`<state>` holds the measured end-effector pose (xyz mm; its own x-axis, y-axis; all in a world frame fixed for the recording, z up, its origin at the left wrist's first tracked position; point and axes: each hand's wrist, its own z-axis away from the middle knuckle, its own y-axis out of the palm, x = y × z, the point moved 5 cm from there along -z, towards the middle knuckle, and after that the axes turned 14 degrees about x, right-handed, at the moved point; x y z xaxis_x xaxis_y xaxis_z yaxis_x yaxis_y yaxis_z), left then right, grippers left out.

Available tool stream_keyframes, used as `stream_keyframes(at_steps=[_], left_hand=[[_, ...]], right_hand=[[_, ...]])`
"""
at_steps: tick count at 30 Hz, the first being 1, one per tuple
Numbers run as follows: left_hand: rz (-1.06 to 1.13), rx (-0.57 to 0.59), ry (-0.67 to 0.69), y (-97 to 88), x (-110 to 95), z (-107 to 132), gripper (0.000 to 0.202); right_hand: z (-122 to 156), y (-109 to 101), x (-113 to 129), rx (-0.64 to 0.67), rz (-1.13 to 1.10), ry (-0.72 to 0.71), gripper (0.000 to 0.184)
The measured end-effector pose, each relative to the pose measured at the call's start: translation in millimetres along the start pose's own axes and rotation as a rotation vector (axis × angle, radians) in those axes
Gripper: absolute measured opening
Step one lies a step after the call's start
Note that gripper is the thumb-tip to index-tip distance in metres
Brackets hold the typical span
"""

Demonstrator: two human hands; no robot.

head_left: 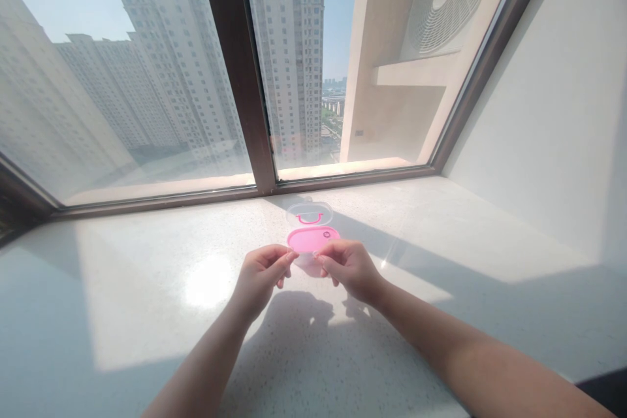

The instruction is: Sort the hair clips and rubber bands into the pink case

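Observation:
A pink oval box [308, 239] sits open on the pale speckled sill, with a small dark ring [327, 234] showing at its right side. Behind it lies a clear oval lid [319, 208] with a curved pink handle. My left hand [264, 274] is closed in a pinch at the box's front left. Opposite it, my right hand [350, 266] pinches too, and its fingers overlap the box's front right edge. A tiny pale bit shows at the right fingertips, too small to name. Whatever the left fingertips hold, if anything, cannot be made out.
The speckled stone sill [157, 313] carries bright sun patches and shadows of my hands. A brown window frame [257, 111] runs along its back, with glass beyond. A white wall [548, 111] bounds the right side. A dark object [605, 388] shows at the lower right corner.

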<state>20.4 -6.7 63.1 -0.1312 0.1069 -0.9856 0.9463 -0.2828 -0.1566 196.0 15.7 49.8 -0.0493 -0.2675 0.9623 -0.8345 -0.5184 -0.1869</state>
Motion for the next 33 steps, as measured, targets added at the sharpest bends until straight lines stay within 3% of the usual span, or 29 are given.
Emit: stream_keyframes(at_steps=[33], left_hand=[[0.004, 0.022, -0.014, 1.0, 3.9, -1.4, 0.025]], right_hand=[[1.5, 1.4, 1.5, 0.016, -0.003, -0.017, 0.013]])
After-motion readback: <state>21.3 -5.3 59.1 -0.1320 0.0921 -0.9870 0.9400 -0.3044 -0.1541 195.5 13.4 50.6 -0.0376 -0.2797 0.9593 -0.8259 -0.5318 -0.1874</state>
